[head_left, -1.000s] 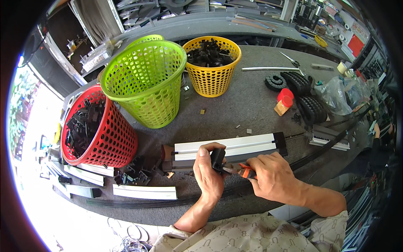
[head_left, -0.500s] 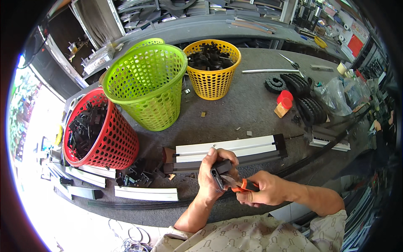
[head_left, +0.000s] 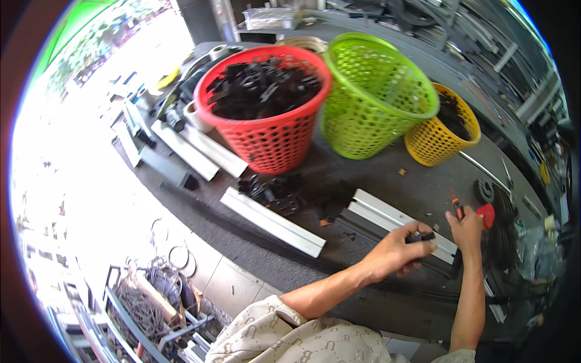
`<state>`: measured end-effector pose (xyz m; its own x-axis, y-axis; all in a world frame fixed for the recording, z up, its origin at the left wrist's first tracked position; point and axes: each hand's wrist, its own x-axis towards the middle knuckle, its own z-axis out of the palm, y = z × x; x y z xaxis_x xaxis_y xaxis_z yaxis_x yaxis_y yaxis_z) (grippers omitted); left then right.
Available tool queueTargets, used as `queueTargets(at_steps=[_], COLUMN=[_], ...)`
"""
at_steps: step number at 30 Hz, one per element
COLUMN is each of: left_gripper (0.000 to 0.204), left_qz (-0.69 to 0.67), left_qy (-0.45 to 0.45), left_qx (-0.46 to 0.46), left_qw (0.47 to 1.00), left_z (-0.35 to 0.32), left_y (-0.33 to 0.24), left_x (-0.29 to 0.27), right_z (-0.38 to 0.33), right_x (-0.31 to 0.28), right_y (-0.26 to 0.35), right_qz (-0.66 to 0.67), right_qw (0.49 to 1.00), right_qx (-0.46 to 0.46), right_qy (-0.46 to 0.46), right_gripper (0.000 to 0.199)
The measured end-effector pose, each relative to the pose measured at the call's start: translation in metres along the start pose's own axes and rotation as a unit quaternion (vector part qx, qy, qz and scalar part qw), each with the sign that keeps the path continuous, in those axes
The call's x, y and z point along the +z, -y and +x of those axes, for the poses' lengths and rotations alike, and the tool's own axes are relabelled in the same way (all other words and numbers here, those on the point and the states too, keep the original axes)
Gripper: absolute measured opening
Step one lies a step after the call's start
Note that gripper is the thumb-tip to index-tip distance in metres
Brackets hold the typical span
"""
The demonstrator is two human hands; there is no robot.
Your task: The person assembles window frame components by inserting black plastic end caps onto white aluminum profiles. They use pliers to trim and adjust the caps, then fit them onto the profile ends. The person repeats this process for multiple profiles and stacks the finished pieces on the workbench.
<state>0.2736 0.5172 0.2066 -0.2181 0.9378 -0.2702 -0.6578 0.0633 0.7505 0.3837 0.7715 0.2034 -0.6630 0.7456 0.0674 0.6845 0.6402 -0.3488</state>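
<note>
Left hand (head_left: 396, 251) is pinching a small black plastic clip (head_left: 420, 238) over the pale aluminium rail (head_left: 387, 215) on the worktop (head_left: 423, 181); right hand (head_left: 465, 227) is gripping orange-handled pliers (head_left: 458, 209). Best keeping the clip square to the rail, pliers clear.

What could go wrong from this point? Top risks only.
1. The left hand pinches a small black part over the white profile; a slip could drop it among the loose black parts on the bench.
2. The right hand holds orange-handled pliers close to the left fingers, so a pinch seems possible.
3. The white strip lies near the bench edge and might get knocked off.
</note>
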Motion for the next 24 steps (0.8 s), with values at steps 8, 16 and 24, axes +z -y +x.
queueTargets(at_steps=[8,16,24], left_gripper=[0.095,0.052,0.066], left_qz=[-0.181,-0.349,0.078], left_qy=[0.072,0.096,-0.06], left_qx=[-0.026,-0.194,-0.05], left_qw=[0.981,0.912,0.994], left_z=[-0.097,-0.157,-0.184], left_y=[0.023,0.093,0.041], left_x=[-0.044,-0.058,-0.061], right_z=[-0.127,-0.193,-0.244], right_x=[-0.01,0.029,0.038], right_y=[0.09,0.133,0.111], right_qz=[0.399,0.423,0.596], right_qw=[0.881,0.783,0.785], right_qx=[-0.193,-0.388,-0.099], right_qy=[0.165,0.24,0.141], right_gripper=[0.065,0.049,0.04])
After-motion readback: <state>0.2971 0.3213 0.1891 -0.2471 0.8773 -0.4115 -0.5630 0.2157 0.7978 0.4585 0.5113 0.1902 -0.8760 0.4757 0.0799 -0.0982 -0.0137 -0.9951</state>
